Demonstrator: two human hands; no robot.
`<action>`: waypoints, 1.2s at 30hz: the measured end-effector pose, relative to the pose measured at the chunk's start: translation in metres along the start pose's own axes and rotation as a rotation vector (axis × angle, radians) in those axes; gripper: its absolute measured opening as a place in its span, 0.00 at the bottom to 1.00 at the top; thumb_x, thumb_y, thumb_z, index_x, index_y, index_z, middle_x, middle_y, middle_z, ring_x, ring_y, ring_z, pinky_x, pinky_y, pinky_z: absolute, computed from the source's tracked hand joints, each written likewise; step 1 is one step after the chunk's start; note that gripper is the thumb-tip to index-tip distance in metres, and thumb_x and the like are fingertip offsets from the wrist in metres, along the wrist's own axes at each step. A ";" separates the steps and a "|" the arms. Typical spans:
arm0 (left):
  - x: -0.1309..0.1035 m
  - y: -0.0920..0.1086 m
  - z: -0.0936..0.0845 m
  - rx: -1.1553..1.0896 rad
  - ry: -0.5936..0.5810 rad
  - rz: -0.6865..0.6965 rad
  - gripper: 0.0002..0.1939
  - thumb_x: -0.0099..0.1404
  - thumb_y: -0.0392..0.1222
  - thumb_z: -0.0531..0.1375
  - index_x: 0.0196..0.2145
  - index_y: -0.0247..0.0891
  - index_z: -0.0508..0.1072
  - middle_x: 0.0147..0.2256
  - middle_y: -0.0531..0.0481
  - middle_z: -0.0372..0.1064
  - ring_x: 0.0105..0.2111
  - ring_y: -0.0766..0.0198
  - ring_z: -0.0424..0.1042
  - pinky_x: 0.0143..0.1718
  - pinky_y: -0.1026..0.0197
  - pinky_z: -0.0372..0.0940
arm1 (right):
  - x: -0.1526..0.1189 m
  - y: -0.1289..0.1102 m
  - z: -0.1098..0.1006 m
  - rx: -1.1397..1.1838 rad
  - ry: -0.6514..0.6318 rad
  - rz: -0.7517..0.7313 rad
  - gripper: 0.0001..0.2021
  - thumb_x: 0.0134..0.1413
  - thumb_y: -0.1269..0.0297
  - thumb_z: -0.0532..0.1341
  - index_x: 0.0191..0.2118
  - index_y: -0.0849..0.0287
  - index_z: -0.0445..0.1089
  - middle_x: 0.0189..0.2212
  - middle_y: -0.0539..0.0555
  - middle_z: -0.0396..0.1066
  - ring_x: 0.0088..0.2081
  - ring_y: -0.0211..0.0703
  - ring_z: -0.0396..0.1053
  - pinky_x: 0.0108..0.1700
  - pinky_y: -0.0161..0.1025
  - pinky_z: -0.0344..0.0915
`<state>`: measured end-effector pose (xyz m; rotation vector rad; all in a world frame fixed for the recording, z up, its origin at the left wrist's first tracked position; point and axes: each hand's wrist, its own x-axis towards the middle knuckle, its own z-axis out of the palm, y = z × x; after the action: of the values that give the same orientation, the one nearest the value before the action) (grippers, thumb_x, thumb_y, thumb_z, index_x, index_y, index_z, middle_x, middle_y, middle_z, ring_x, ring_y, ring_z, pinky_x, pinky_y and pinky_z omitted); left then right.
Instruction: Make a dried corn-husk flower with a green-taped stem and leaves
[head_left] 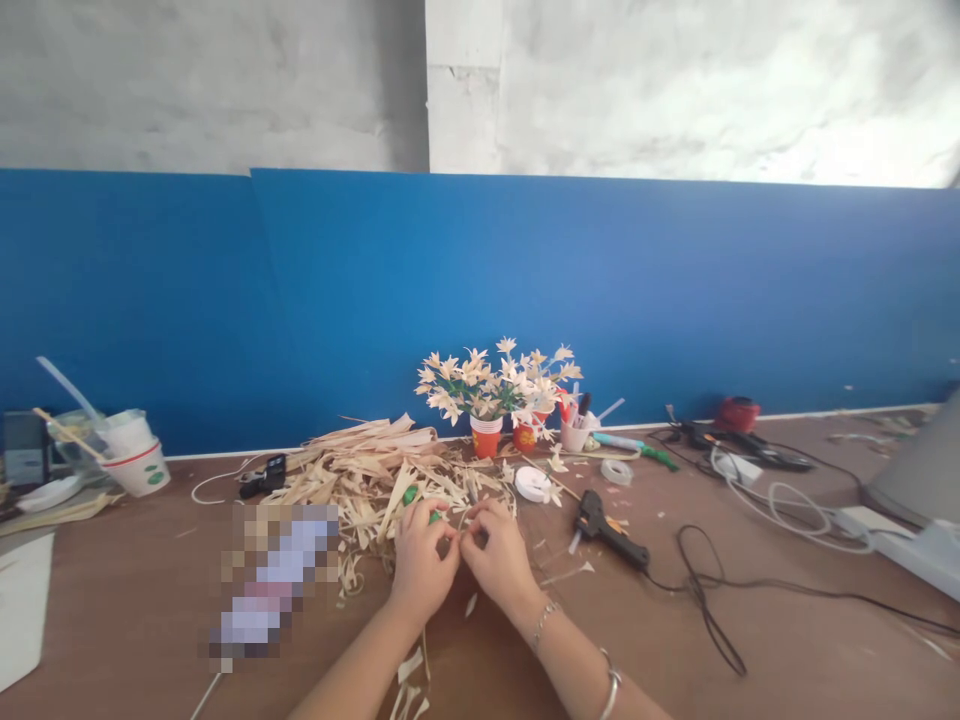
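Note:
My left hand (426, 560) and my right hand (496, 555) are close together over the brown table, fingertips nearly meeting. Both are closed in a pinch, with thumb and index finger pressed together. Whatever they hold is too small to make out. Just behind them spreads a heap of pale dried strips (360, 465), and bits of green (409, 494) show by my left fingers. Beyond the heap, pale star-shaped flowers (472, 372) stand in a red and white cup (486, 438). A white tape roll (532, 484) lies to the right of the heap.
A black glue gun (609, 535) with its cord lies right of my hands. A pixelated object (277, 580) is at the left. Further left stands a paper cup (139, 468). Cables and a power strip (911, 550) lie at the right. A blue partition (600, 280) rises behind.

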<state>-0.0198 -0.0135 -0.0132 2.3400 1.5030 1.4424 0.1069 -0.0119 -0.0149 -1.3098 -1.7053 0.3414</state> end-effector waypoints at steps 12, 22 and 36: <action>0.002 -0.010 0.002 -0.037 0.032 -0.056 0.07 0.55 0.34 0.57 0.21 0.39 0.69 0.36 0.47 0.65 0.41 0.55 0.64 0.43 0.50 0.60 | 0.010 0.010 -0.010 0.090 0.036 -0.053 0.05 0.45 0.72 0.56 0.28 0.59 0.69 0.35 0.56 0.66 0.40 0.43 0.65 0.43 0.38 0.62; 0.000 0.004 0.001 0.029 0.030 -0.114 0.07 0.53 0.34 0.58 0.19 0.39 0.68 0.37 0.48 0.67 0.41 0.53 0.65 0.41 0.49 0.59 | 0.000 0.001 -0.003 -0.035 0.048 -0.162 0.06 0.43 0.75 0.56 0.22 0.59 0.64 0.33 0.55 0.66 0.37 0.43 0.64 0.41 0.39 0.59; 0.004 -0.011 0.001 -0.206 0.081 -0.151 0.11 0.59 0.35 0.52 0.19 0.38 0.65 0.29 0.49 0.66 0.34 0.61 0.67 0.38 0.57 0.62 | 0.003 0.012 -0.014 -0.357 -0.340 -0.152 0.09 0.45 0.75 0.56 0.19 0.59 0.69 0.29 0.54 0.67 0.34 0.43 0.63 0.36 0.37 0.56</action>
<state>-0.0270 -0.0043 -0.0162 2.0294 1.4359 1.5856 0.1255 -0.0093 -0.0140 -1.4217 -2.2170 0.1816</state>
